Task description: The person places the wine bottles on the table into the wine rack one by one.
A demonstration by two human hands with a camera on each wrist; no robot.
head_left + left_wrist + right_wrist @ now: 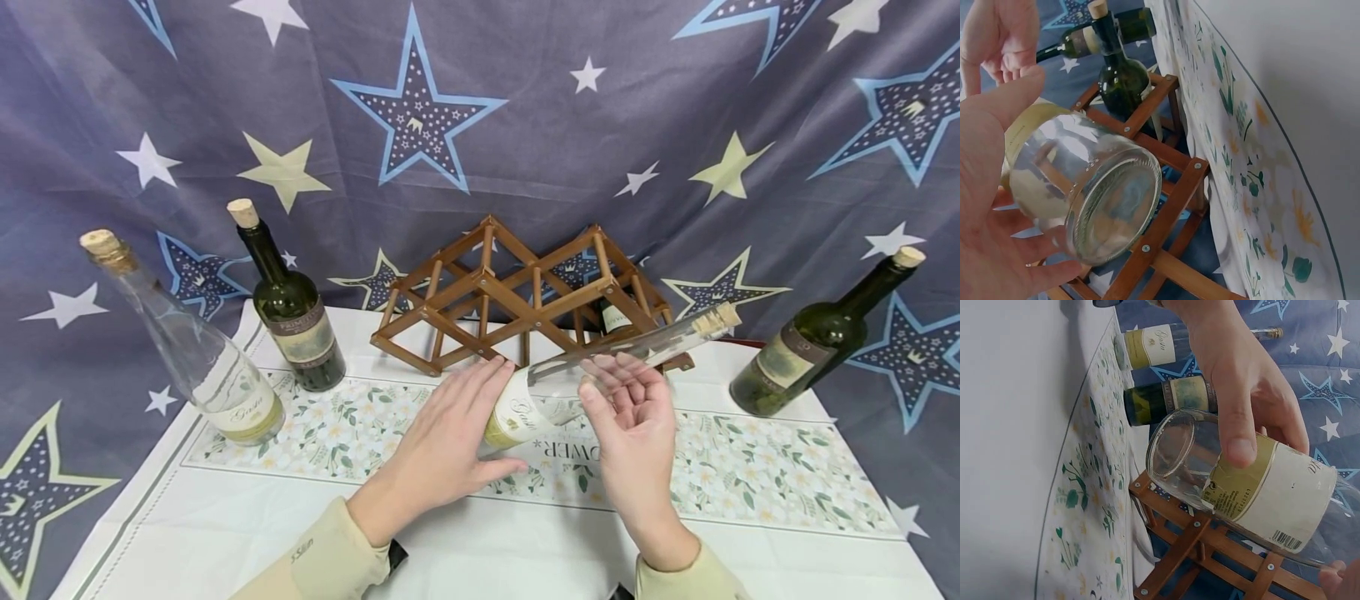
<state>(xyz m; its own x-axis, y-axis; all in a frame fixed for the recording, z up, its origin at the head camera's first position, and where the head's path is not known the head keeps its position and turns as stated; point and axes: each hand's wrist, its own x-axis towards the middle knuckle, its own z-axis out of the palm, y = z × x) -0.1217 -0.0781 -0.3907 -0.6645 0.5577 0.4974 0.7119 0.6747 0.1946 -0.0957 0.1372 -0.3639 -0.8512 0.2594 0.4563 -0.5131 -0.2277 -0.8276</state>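
Note:
A clear glass bottle (517,412) with a cork and a white-and-green label is held tilted in front of the rack, neck to the upper right. My left hand (450,425) grips its body near the base; in the right wrist view the left thumb (1238,440) lies across the label. My right hand (633,425) is under the bottle's neck side, palm up, its loosely bent fingers touching the glass and partly seen through it. Behind stands a wooden folding wine rack (486,279). A dark green bottle (1124,87) lies in its right end, mostly hidden in the head view.
On the left stand another clear corked bottle (232,400) and a green corked bottle (300,329). A second green corked bottle (795,358) stands at the right. A floral runner (772,475) crosses the white tablecloth (525,554). A star-patterned curtain (540,150) hangs behind.

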